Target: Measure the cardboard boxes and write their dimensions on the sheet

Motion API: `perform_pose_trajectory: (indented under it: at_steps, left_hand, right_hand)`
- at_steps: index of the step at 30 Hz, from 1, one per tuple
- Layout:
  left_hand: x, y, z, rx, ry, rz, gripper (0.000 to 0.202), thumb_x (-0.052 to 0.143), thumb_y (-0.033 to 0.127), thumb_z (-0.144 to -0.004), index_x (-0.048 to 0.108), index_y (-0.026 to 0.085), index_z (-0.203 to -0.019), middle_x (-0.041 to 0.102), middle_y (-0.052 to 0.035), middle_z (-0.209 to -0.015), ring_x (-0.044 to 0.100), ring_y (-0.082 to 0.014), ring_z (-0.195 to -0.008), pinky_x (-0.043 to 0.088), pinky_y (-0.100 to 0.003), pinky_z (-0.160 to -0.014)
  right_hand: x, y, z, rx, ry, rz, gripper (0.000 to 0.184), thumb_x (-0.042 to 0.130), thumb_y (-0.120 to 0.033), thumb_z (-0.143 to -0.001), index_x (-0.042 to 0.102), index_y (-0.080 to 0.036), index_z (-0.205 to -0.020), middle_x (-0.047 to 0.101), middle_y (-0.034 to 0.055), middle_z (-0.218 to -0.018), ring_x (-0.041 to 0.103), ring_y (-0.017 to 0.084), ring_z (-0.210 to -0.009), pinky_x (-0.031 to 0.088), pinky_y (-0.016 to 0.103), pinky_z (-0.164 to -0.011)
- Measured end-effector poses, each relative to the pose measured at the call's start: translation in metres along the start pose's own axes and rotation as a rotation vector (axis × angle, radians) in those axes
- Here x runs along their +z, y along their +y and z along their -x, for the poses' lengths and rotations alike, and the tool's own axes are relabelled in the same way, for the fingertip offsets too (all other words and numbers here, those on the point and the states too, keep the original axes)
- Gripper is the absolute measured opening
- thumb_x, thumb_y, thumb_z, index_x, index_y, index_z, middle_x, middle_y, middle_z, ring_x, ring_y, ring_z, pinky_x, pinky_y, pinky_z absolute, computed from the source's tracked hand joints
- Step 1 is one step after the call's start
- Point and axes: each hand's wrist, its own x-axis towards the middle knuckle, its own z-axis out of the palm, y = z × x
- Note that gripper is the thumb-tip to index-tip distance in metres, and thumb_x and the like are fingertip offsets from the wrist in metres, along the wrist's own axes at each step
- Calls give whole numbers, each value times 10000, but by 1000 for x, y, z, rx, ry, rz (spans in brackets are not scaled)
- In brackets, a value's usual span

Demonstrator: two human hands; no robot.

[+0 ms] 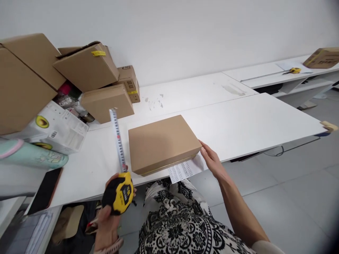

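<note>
My left hand (107, 208) is wrapped around a yellow and black tape measure (124, 194) at the table's front edge. Its blade (118, 139) is pulled out and points away from me, just left of a closed brown cardboard box (162, 143). A small gap seems to lie between blade and box. My right hand (210, 158) grips the box's near right corner, thumb on the front and fingers along the side. Partly under the box, a printed sheet of paper (181, 171) sticks out over the table edge.
Cardboard boxes (87, 67) are piled at the back left, beside a white avocado-print carton (59, 127). A mint bottle (34, 155) and a dark phone (45, 190) lie at the left. Farther right are another yellow tape measure (295, 70) and a box (321, 58).
</note>
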Motion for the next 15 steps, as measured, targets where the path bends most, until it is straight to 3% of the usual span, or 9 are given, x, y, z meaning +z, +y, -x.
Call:
perform_pose_trajectory:
  at_steps: [4, 8, 11, 15]
  left_hand:
    - [14, 1, -18, 85, -48, 34, 663, 882, 543, -499, 731, 274, -1086, 765, -75, -1007, 739, -367, -827, 647, -459, -638]
    - [21, 36, -36, 348, -30, 53, 640, 835, 611, -461, 734, 229, -964, 761, -75, -1015, 716, -322, -734, 629, -424, -524]
    - [26, 63, -47, 436, 31, 59, 646, 733, 671, -516, 726, 183, -940, 755, -95, -1008, 703, -303, -701, 613, -415, -477]
    - [37, 70, -58, 351, 2, 49, 626, 756, 544, -541, 721, 106, -987, 741, -143, -1091, 702, -298, -713, 635, -438, -540]
  right_hand:
    - [-1, -31, -1, -170, -122, 43, 518, 477, -607, -974, 621, -320, -1381, 625, 71, -1421, 570, 311, -1296, 475, 533, -1071]
    - [-3, -85, -9, -328, 11, 116, 523, 644, -573, -889, 633, -338, -1357, 628, 84, -1351, 605, 275, -1124, 563, 448, -870]
    - [-1, -113, -22, -288, 86, 120, 459, 617, -559, -904, 689, -310, -1283, 629, 85, -1286, 612, 236, -1006, 555, 399, -800]
    - [7, -113, -47, -144, 65, 127, 446, 614, -543, -888, 732, -254, -1206, 659, 91, -1201, 617, 222, -908, 536, 425, -832]
